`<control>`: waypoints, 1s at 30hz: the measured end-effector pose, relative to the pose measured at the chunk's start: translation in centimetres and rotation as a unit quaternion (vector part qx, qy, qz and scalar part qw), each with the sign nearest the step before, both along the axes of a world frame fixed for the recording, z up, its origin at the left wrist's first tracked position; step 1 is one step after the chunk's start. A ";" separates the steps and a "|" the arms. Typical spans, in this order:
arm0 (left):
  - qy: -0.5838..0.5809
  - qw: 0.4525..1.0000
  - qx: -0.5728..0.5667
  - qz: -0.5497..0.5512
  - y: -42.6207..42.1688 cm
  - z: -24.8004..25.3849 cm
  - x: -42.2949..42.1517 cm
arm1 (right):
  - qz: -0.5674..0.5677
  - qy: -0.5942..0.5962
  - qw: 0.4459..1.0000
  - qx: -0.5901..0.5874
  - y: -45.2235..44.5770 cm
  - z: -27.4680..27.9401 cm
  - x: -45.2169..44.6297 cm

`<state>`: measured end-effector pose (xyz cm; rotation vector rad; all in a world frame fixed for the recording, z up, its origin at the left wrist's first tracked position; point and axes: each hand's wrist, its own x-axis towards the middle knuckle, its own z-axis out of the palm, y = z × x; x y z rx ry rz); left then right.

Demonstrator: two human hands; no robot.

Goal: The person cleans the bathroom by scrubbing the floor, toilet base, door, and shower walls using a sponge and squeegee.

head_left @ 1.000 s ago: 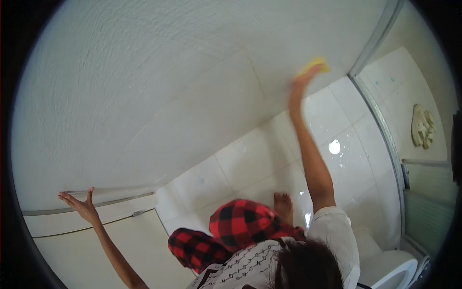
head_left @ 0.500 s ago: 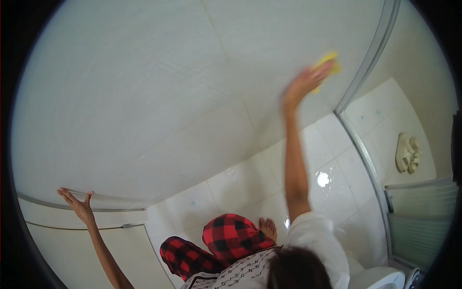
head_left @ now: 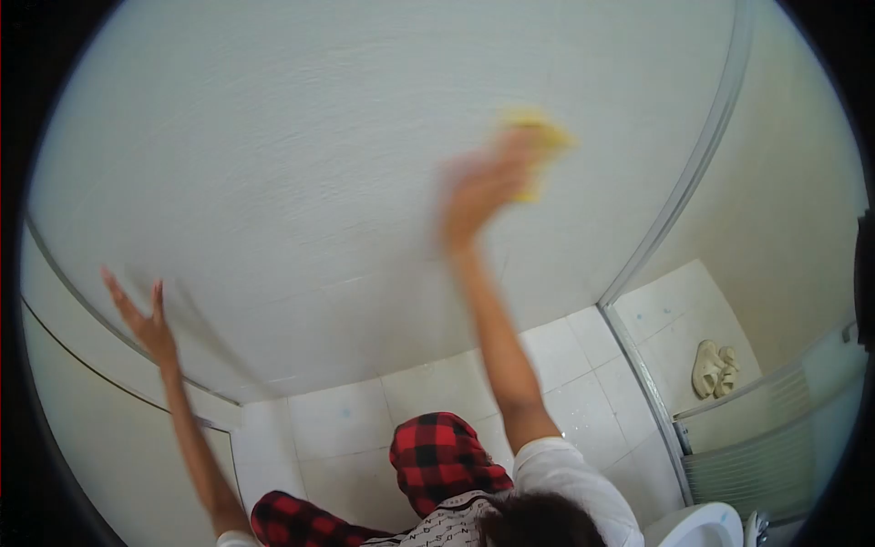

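A yellow cloth [head_left: 547, 144] lies pressed against the pale wall [head_left: 319, 146] under my right hand [head_left: 488, 187], which is blurred by motion. My left hand [head_left: 150, 324] is at the wall's left side near the door frame, fingers spread, holding nothing. Both arms reach out from my body, and the wall has wet-looking streaks on it.
White floor tiles [head_left: 337, 415] run along the wall's foot. A metal frame [head_left: 679, 205] rises at the right, with pale sandals [head_left: 711, 369] beyond it. A toilet [head_left: 702, 527] and a ribbed glass panel [head_left: 756, 465] are at the lower right. A door [head_left: 109, 438] is at the left.
My right hand has moved left across the wall with the yellow cloth. My left hand sits higher in view, fingers still spread. The view has turned, and the sandals appear lower.
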<state>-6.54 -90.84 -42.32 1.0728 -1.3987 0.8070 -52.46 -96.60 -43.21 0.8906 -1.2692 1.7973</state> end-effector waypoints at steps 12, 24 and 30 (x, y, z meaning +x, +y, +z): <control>0.171 0.969 0.081 0.157 -1.4 -10.7 13.1 | -0.016 -0.111 0.994 0.011 -3.6 17.5 6.6; 0.211 0.959 0.184 -0.054 -0.8 -11.2 17.6 | 0.019 0.451 0.892 -0.017 -3.1 26.0 25.9; 0.244 0.944 0.198 -0.099 0.2 -10.0 17.6 | 0.003 0.494 0.868 0.042 -2.9 23.7 42.8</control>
